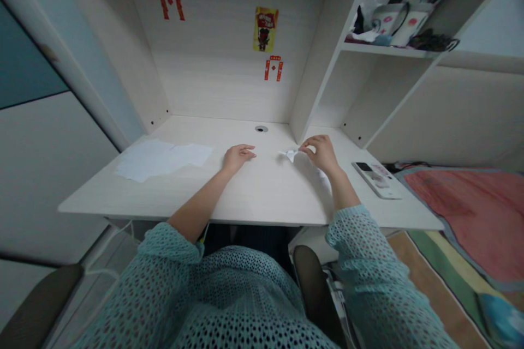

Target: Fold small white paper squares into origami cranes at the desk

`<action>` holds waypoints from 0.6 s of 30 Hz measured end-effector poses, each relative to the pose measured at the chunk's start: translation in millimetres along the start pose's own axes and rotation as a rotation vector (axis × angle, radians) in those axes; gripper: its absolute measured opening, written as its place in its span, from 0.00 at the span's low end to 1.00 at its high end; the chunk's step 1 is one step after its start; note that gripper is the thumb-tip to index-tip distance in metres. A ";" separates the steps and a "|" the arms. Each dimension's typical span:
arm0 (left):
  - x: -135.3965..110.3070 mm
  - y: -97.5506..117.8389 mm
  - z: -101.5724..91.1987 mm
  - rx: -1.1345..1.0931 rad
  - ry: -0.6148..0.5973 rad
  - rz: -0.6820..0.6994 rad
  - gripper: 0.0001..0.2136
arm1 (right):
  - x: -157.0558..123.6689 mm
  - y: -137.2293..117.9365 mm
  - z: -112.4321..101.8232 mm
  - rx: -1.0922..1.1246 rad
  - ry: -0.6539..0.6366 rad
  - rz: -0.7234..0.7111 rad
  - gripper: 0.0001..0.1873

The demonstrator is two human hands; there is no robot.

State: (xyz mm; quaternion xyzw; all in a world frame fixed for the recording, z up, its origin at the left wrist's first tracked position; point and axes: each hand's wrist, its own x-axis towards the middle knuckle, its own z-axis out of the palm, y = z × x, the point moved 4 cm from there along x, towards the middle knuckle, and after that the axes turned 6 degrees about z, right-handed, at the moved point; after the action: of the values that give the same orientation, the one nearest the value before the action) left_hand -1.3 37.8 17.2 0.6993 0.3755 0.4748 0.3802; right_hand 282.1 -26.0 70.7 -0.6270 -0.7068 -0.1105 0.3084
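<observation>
Head view: a small white paper [290, 154] is being pinched by the right hand [324, 154]; the desk [262, 196] is being touched by the left hand [236, 157] (loosely open, empty).

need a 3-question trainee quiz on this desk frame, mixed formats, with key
1. True or false: the left hand holds the small white paper piece.
2. Multiple choice: where do the loose white sheets lie on the desk? A) left of both hands B) between the hands C) right of the right hand
3. Fill in: the phone-like device lies to the ____ of the right hand.

Key:
1. False: the right hand pinches it, and the left hand rests empty on the desk.
2. A
3. right
</observation>
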 end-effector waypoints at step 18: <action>-0.5 -2.3 2.5 0.061 -0.081 0.006 0.15 | -37.9 64.8 4.1 -0.130 -0.055 0.099 0.09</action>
State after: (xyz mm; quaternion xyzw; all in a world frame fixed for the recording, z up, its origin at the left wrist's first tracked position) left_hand 0.5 37.9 14.4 0.7302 0.3720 0.4357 0.3722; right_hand 343.6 -42.5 30.8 -0.6828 -0.6743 -0.1234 0.2525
